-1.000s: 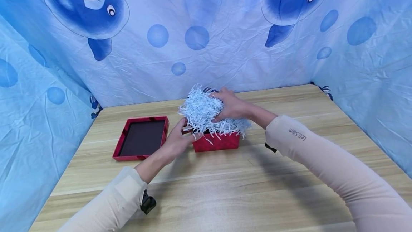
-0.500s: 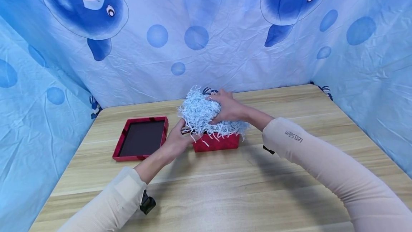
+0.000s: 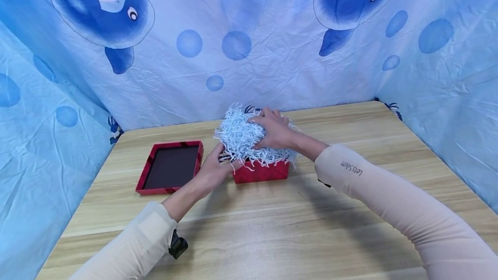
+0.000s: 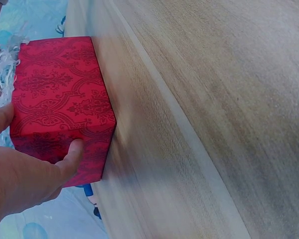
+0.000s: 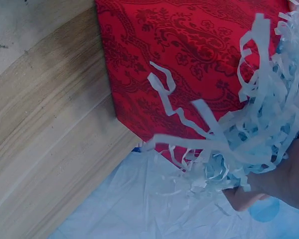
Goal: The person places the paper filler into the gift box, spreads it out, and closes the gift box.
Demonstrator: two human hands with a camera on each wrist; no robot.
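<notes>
Pale blue shredded paper (image 3: 238, 133) heaps above the rim of a red patterned box (image 3: 261, 173), with strands hanging over its front. My right hand (image 3: 275, 131) grips the heap from the right, its thumb and fingers bent into the paper; some fingertips are hidden there. My left hand (image 3: 213, 170) holds the box at its near left corner, the thumb by the front top edge and the fingers along the left side. In the left wrist view a fingertip touches the patterned side of the box (image 4: 60, 89). Loose strands of shredded paper (image 5: 269, 119) curl over the box in the right wrist view.
A red lid (image 3: 171, 167) with a dark inside lies upturned on the wooden table (image 3: 256, 232), left of the box. A blue dolphin-printed cloth (image 3: 268, 77) hangs behind the table and along both sides.
The right hand has shifted slightly left and lower over the shredded paper, and the heap's right part sits a little lower. The left hand has stayed at the box corner.
</notes>
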